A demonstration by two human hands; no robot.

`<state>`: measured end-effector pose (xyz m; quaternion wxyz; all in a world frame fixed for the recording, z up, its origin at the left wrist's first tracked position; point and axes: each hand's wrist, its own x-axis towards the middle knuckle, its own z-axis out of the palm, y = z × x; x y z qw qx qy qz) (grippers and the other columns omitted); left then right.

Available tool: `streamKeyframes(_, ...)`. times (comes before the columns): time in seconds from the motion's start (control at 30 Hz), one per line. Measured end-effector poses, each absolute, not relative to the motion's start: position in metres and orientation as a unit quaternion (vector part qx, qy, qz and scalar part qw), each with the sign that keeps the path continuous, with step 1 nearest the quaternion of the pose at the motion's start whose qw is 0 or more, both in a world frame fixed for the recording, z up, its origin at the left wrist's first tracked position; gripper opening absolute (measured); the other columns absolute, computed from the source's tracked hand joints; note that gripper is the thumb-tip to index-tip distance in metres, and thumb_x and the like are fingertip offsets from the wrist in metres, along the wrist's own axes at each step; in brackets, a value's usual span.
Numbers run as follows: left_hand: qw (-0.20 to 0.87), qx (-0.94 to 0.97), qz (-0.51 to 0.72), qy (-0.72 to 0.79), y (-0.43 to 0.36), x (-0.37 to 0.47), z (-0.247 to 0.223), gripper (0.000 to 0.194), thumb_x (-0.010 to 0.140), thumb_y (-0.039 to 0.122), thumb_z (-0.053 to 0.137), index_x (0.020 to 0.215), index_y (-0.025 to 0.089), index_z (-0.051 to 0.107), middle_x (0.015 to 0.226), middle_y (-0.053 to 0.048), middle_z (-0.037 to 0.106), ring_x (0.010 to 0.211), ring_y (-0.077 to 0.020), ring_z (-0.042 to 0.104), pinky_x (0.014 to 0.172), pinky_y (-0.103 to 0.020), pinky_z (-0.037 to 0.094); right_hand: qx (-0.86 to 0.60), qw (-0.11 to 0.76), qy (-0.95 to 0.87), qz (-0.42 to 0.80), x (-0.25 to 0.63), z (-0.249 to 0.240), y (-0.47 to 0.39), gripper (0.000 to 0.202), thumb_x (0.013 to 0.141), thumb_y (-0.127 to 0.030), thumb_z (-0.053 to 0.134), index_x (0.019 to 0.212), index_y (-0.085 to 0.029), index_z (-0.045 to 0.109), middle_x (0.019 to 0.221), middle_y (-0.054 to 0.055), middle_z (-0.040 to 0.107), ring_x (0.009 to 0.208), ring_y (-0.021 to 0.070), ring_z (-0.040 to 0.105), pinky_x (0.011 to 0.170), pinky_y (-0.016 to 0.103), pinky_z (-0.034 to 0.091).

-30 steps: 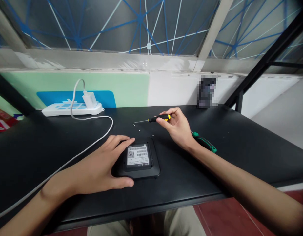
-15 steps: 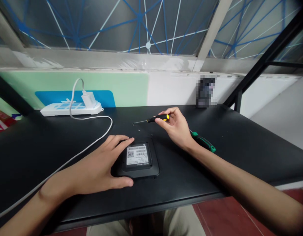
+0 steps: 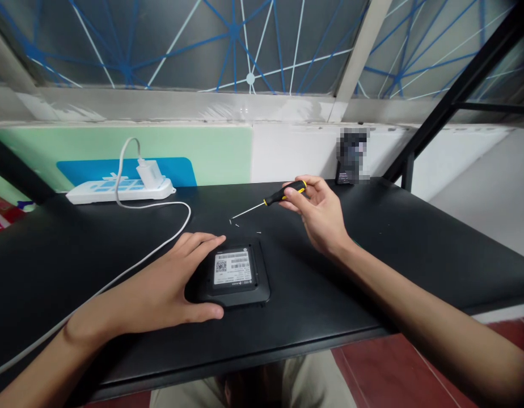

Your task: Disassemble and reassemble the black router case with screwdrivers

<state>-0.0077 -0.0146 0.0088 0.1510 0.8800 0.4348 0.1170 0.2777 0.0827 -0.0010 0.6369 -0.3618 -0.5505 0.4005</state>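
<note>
A small black square device [image 3: 234, 276] lies flat on the black table [image 3: 372, 272], a white label with barcodes facing up. My left hand [image 3: 168, 289] rests on its left side, thumb along the near edge and fingers over the far left corner. My right hand [image 3: 321, 218] holds a black-and-yellow screwdriver [image 3: 279, 198] by the handle, raised above the table behind the device. Its thin shaft slants down to the left, the tip close to a few tiny screws [image 3: 240, 226] lying on the table.
A white power strip [image 3: 117, 190] with a white charger [image 3: 150, 174] sits at the back left; its white cable [image 3: 130, 263] runs across the table toward the near left edge. A blurred dark object [image 3: 351, 156] stands at the back wall. The table's front edge is close to me.
My right hand has lifted the screwdriver handle up and to the right, tilting the shaft tip-down. It now hides the green-handled tool seen earlier behind my wrist. My left hand stays on the device.
</note>
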Motion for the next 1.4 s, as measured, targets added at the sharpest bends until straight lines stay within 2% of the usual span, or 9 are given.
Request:
streamKeyframes(0.27,0.152,0.878,0.113,0.439,-0.014,-0.014,0.007,0.094,0.08,0.055,0.078,0.154,0.035,0.024,0.155,-0.007,0.038,0.146,-0.039,0.031,0.117,-0.058,0.037,-0.354,0.623,-0.5,0.487,0.278,0.003,0.079,0.04,0.069,-0.034,0.083,0.1,-0.024,0.06,0.096,0.004,0.071,0.088,0.0195,0.071,0.088,0.043,0.062)
streamKeyframes(0.47,0.158,0.873,0.113,0.447,-0.014,-0.013,0.009,0.098,0.077,0.056,0.081,0.155,0.034,0.026,0.153,-0.008,0.04,0.143,-0.0402,0.034,0.115,-0.058,0.04,-0.35,0.61,-0.496,0.509,0.275,0.006,0.072,0.034,0.07,-0.029,0.081,0.099,-0.023,0.062,0.094,0.002,0.073,0.08,0.0158,0.07,0.083,0.037,0.059)
streamKeyframes(0.63,0.156,0.876,0.11,0.442,-0.013,-0.013,0.009,0.099,0.077,0.062,0.079,0.155,0.032,0.027,0.153,-0.01,0.04,0.144,-0.042,0.032,0.114,-0.059,0.04,-0.356,0.627,-0.476,0.503,0.277,0.005,0.077,0.028,0.072,-0.024,0.076,0.096,-0.024,0.062,0.09,0.001,0.072,0.077,0.0161,0.071,0.082,0.037,0.058)
streamKeyframes(0.87,0.15,0.879,0.117,0.438,-0.015,-0.015,0.008,0.097,0.078,0.061,0.078,0.155,0.03,0.027,0.154,-0.01,0.04,0.143,-0.0417,0.035,0.116,-0.06,0.037,-0.359,0.649,-0.472,0.476,0.282,0.004,0.083,0.026,0.073,-0.021,0.07,0.097,-0.023,0.06,0.088,0.001,0.07,0.078,0.0163,0.071,0.082,0.038,0.058)
streamKeyframes(1.27,0.15,0.879,0.106,0.44,-0.013,-0.015,0.007,0.1,0.079,0.065,0.075,0.156,0.031,0.021,0.155,-0.009,0.038,0.145,-0.0402,0.032,0.117,-0.06,0.035,-0.374,0.636,-0.48,0.475,0.28,0.003,0.082,0.028,0.071,-0.02,0.069,0.097,-0.023,0.058,0.09,0.0,0.069,0.078,0.0154,0.072,0.08,0.036,0.058)
streamKeyframes(1.4,0.144,0.883,0.105,0.435,-0.013,-0.015,0.006,0.1,0.079,0.066,0.074,0.156,0.031,0.021,0.156,-0.01,0.038,0.145,-0.0403,0.033,0.119,-0.061,0.031,-0.384,0.622,-0.499,0.465,0.282,0.001,0.083,0.026,0.073,-0.02,0.066,0.097,-0.023,0.056,0.09,0.0,0.068,0.077,0.0143,0.071,0.077,0.034,0.057)
